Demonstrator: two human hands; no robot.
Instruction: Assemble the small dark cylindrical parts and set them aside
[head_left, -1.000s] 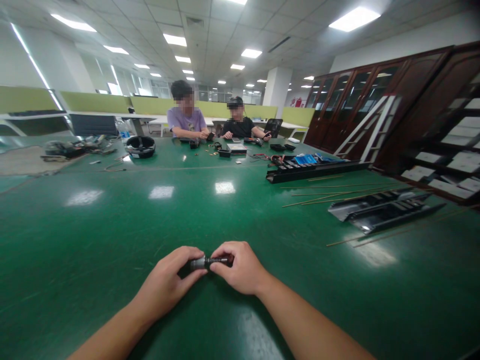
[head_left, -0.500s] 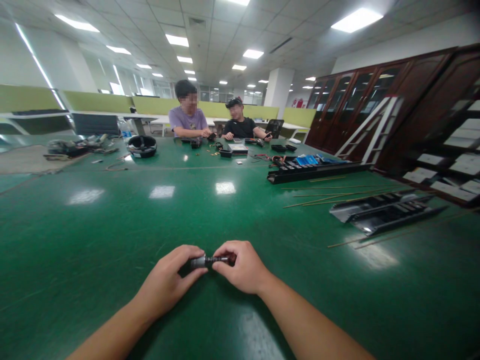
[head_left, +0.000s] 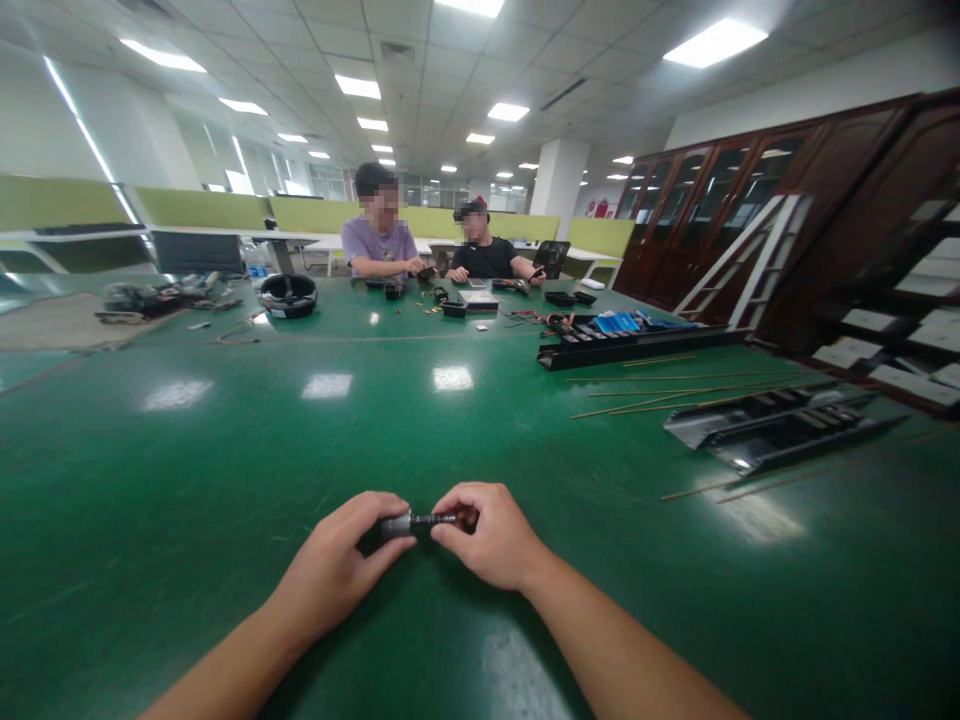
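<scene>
Near the front of the green table, my left hand (head_left: 347, 560) is closed around a small silver-grey cylinder (head_left: 396, 525), thumb below and fingers above. A thin dark rod (head_left: 424, 519) juts from the cylinder's right end, lying roughly level. My right hand (head_left: 484, 535) pinches this rod between thumb and forefinger, a short way from the cylinder. Something reddish-brown shows dimly inside the right hand's curl; what it is I cannot tell. The cylinder's left end is hidden in my left palm.
Metal channels (head_left: 795, 430) and thin yellowish rods (head_left: 660, 396) lie on the right of the green table (head_left: 300, 450). Farther back are a long black channel (head_left: 637, 347) and a black headband-like ring (head_left: 288, 296). Two people (head_left: 380, 240) sit at the far side among small parts.
My right hand has shifted slightly to the right, and more of the rod shows between it and the cylinder. The left hand stays nearly still. The view has tilted a little.
</scene>
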